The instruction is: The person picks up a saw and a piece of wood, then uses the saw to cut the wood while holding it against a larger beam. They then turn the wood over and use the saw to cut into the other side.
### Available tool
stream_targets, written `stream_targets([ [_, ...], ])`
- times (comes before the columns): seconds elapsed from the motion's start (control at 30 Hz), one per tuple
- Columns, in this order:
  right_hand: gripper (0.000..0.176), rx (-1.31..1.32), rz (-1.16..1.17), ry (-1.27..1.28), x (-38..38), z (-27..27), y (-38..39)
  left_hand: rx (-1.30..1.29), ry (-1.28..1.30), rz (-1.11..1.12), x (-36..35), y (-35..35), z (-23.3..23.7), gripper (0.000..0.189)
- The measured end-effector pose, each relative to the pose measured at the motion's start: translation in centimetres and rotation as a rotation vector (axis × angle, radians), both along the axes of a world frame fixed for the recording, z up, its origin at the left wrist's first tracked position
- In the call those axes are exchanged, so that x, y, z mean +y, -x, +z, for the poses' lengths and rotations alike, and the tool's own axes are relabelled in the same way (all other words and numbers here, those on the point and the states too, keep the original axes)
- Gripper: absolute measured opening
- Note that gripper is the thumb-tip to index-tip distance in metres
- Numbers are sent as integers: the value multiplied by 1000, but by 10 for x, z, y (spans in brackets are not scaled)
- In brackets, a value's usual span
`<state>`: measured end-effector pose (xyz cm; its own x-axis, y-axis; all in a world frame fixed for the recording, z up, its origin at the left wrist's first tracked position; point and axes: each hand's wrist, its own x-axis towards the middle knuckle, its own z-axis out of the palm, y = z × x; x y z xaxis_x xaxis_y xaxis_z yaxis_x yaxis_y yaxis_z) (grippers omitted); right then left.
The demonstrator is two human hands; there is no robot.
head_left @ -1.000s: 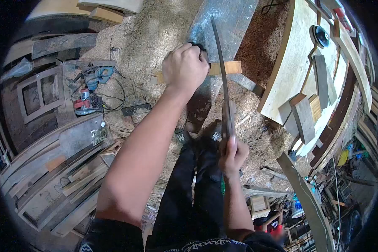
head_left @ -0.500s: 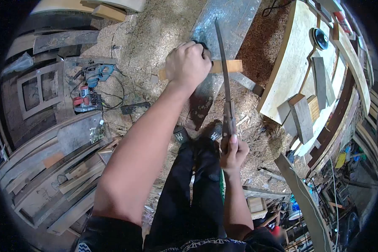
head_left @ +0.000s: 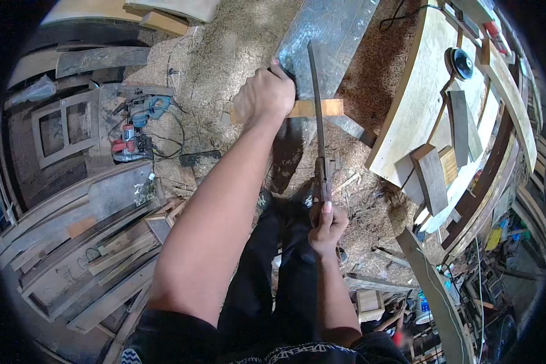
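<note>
My left hand presses down on a short wooden strip laid across a long grey board. Its fingers curl over the strip and its thumb points up and away. With my right hand I grip the handle of a handsaw. The narrow dark blade points away from me and crosses the strip near its right end. Whether the teeth have cut into the wood is too small to tell.
Sawdust and offcuts cover the floor. Power tools with cords lie at left, beside stacked wooden frames. At right, a pale curved panel carries a black disc-shaped tool and wood blocks. My legs are close below.
The view has shifted slightly, with the strip now a little lower. My left thumb has lifted away from the fist. The saw stays across nearly the same spot on the strip.
</note>
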<state>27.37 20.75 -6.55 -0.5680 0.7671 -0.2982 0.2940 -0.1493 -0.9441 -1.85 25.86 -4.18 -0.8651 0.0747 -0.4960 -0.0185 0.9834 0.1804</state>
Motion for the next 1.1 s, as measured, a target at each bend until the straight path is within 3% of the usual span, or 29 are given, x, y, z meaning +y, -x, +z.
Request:
stream_targets([
  [0.1,63,9,3,1,5,-3,1,87,-1,9,2,-4,1,63],
  [0.73,62,-67,6,-88,3,15,6,33,4,28,3,-5,6,62],
  [0.8,61,-111,62,-275,-7,17,-18,0,16,27,3,-3,8,62],
  [0.9,61,-65,11,-110,-24,15,-36,-54,21,6,2,-3,18,62],
  [0.93,60,-68,71,-168,-18,13,-33,-13,-18,-7,0,-3,10,60],
  [1.03,51,-140,102,-90,14,16,8,27,15,-19,-1,-3,4,59],
  [1.1,56,-142,66,-61,13,10,19,-11,3,-14,-3,-6,4,59],
])
